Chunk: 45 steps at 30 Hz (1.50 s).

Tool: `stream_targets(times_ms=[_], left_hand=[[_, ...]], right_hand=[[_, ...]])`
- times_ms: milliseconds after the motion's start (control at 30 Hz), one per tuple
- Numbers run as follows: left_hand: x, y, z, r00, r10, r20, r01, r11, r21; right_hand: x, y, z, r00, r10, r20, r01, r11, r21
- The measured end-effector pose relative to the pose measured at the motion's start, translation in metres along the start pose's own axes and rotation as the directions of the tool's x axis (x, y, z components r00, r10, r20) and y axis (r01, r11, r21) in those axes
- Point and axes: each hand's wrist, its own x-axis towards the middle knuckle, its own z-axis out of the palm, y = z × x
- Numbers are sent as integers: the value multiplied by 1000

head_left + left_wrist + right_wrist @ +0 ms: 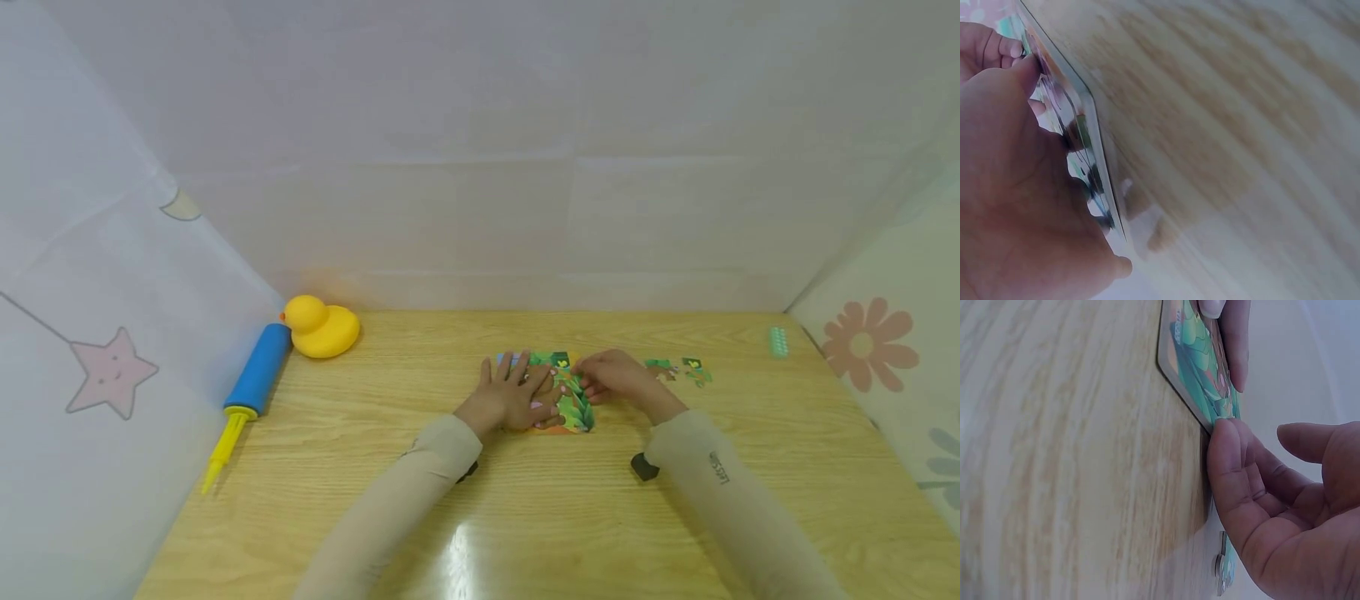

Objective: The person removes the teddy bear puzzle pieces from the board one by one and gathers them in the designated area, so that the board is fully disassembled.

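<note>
A colourful jigsaw puzzle (577,414) with green leaves lies flat on the wooden table. My left hand (510,403) rests on it with fingers spread and covers much of its left and middle. At the puzzle's right edge is my right hand (618,377). In the right wrist view, bent fingertips (1225,434) of that hand touch the puzzle's edge (1194,362), while the thumb stays apart from them. Farther right lie loose joined puzzle pieces (693,367), partly hidden by the right hand. The left wrist view shows the left palm (1016,181) low over the puzzle.
A yellow toy duck (326,331) sits at the back left. Beside it lies a blue and yellow hand pump (257,372). A small mint-green item (778,342) lies at the back right. Pale cloth walls (480,167) stand around the back and sides of the table.
</note>
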Motion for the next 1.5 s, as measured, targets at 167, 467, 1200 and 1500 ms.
stream_targets(times_ms=[167,467,1200,1500], left_hand=[[-11,3,-6,1000,14,-1,-14,1000,-9],[-4,0,-2,1000,16,14,-16,1000,-21],[5,3,7,999,-25,-21,24,998,-52],[-9,10,-2,998,-42,-47,40,998,-46]], right_hand=[[-2,-1,1,1000,3,12,-3,1000,-1],[-1,-2,1,1000,9,5,-9,1000,-20],[-2,-8,5,999,-3,-47,-3,992,-123],[0,-7,6,998,-16,-67,5,987,-161]])
